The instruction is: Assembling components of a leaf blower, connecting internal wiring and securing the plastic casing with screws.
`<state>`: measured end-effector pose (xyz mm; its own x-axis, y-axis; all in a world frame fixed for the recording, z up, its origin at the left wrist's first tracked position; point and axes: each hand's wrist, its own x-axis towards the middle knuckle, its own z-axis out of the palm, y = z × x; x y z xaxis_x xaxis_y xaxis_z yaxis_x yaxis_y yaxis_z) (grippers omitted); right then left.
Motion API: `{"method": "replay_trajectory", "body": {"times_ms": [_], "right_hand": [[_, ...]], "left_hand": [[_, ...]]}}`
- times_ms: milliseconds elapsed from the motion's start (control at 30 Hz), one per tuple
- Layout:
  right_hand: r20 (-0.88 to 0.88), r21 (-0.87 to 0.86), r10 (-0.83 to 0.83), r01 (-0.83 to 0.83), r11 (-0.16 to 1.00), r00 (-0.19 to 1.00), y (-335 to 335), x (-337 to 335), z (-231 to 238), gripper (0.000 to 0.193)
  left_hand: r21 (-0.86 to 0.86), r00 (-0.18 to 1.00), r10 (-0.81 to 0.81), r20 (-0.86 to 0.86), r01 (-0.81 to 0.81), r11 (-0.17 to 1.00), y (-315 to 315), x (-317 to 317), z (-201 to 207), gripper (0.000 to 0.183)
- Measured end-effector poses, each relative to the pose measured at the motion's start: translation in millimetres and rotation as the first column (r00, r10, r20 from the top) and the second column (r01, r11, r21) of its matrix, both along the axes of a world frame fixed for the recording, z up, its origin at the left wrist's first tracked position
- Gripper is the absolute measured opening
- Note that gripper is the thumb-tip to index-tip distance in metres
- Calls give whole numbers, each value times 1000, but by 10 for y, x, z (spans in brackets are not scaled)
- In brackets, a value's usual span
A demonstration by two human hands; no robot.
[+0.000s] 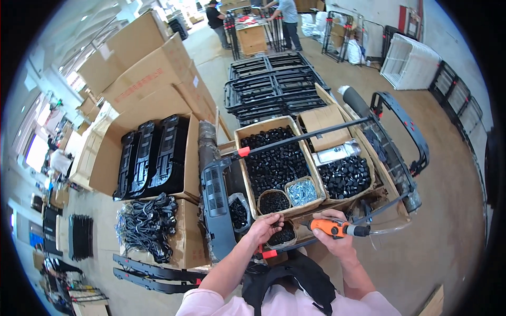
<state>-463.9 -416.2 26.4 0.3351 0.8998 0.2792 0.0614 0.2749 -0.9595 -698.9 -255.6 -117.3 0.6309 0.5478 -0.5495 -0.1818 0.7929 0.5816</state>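
We had open floor (443,210) right of the black frame (316,134). By its near edge, our right hand (340,246) gripped one orange driver (328,226); our left hand (265,227) curled over one small tub (284,237), whether pinching anything we couldn't tell. Three black panels (145,160) stood in the left carton (105,163).

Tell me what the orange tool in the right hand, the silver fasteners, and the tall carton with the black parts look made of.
Orange tool: probably hard plastic, from its smooth, evenly coloured body.
Silver fasteners: likely bare or plated metal, given their bright glints.
Tall carton: cardboard, matt brown, with thin folded flaps.
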Motion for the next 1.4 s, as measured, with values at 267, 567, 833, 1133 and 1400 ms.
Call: {"method": "replay_trajectory", "body": {"times_ms": [267,567,833,1133,1400], "right_hand": [[-130,-96,262,-275,956,956,561,-121,42,56],[-108,-42,482,-489,871,869,997,-549,35,54],[-92,-59,535,-541,839,840,1229,-989,-51,55],[-36,-149,527,-526,838,849,1544,-1578,69,56],[71,-284,495,-459,842,866,2034,-2256,124,58]], "left_hand": [[-135,904,415,100,-401,906,-272,-27,280,27],[-275,637,740,215,-688,672,-481,-253,454,23],[-316,614,758,220,-691,650,-362,-642,479,21],[-407,596,745,299,-626,665,-56,-1121,454,22],[-420,568,789,236,-672,610,134,-1349,495,35]]}}
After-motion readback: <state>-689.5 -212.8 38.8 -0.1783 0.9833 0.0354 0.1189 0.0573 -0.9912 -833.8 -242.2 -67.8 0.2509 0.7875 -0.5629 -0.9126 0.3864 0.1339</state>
